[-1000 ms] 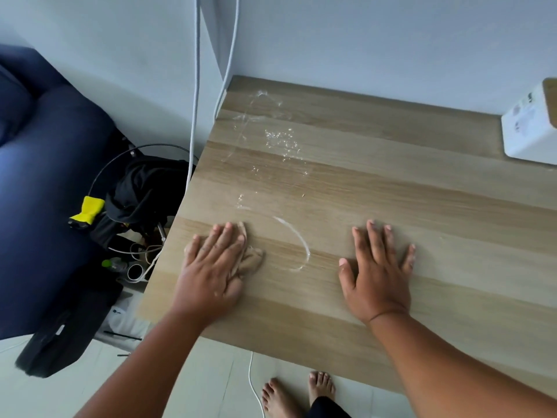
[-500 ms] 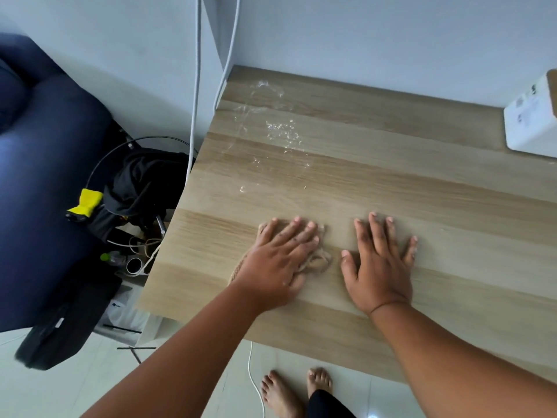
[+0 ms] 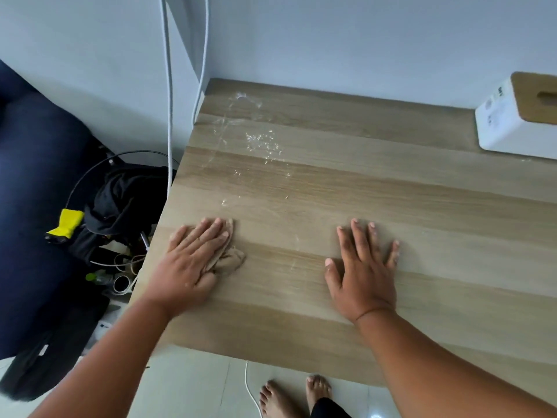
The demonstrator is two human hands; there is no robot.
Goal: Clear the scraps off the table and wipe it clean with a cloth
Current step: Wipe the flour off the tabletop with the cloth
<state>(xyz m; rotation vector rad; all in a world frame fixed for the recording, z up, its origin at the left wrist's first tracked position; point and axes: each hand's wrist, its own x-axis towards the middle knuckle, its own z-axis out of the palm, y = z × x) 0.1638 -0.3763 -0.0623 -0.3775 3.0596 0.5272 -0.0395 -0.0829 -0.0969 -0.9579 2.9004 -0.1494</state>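
A light wooden table [image 3: 376,188] fills the right of the head view. My left hand [image 3: 190,260] lies flat with straight fingers on a small beige cloth [image 3: 230,259], pressing it onto the table near the left edge. The cloth bunches out from under the palm to the right. My right hand [image 3: 363,267] rests flat on the bare wood, fingers spread. White crumbs and powdery smears [image 3: 259,143] lie at the far left part of the table, beyond the cloth. A faint thin streak [image 3: 294,260] shows between the two hands.
A white box with a wooden lid [image 3: 518,122] stands at the far right by the wall. Two white cables [image 3: 168,116] hang beside the table's left edge. Below lie a black bag [image 3: 126,200], a yellow item [image 3: 67,223] and a dark blue sofa [image 3: 36,206]. Bare feet [image 3: 292,396] stand on the tiled floor.
My left hand has slid the cloth back to the left, from beside my right hand to near the table's left edge. The curved white smear seen earlier is mostly gone. My right hand stays put.
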